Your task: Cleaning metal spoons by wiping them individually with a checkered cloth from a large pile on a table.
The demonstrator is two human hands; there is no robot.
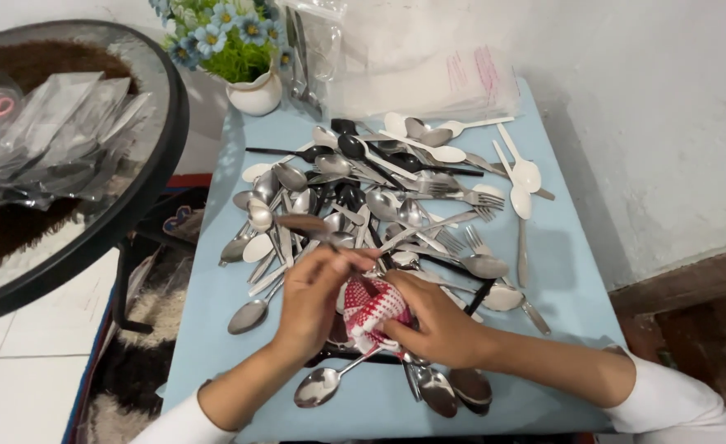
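Dozens of shiny metal spoons and forks, with a few white and black plastic ones, lie heaped on the pale blue table (576, 279). Near its front edge, the right hand (437, 325) clasps a red-and-white checked cloth (375, 308), soft and bunched. The left hand (318, 292) pinches a slim spoon (305, 224) whose handle meets the cloth. A white flower pot (256, 94) and clear plastic bags (428, 82) stand behind.

You had two hands (313, 300) at one red-and-white cloth (373, 311). One flower pot (255, 92) stood by. The piled cutlery (379, 205) was too tangled to count.
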